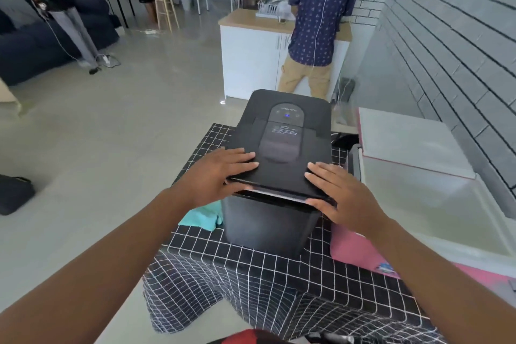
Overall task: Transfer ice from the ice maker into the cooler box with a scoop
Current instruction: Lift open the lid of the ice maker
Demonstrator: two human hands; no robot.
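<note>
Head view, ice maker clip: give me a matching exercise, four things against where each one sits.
Things:
1. black ice maker
2. turquoise cloth
3. pink and white cooler box
4. left hand

Places:
A. on the floor side, low beside the machine
B. right of the machine, lid open
C. on the black grid-patterned tablecloth
D. on the lid's front left corner

Pairs: 1-C, 2-A, 3-B, 4-D

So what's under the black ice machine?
The ice maker stands on a black cloth with white squares. A turquoise cloth pokes out at its left. Both hands rest on its lid. What the cloth covers is hidden.
</note>
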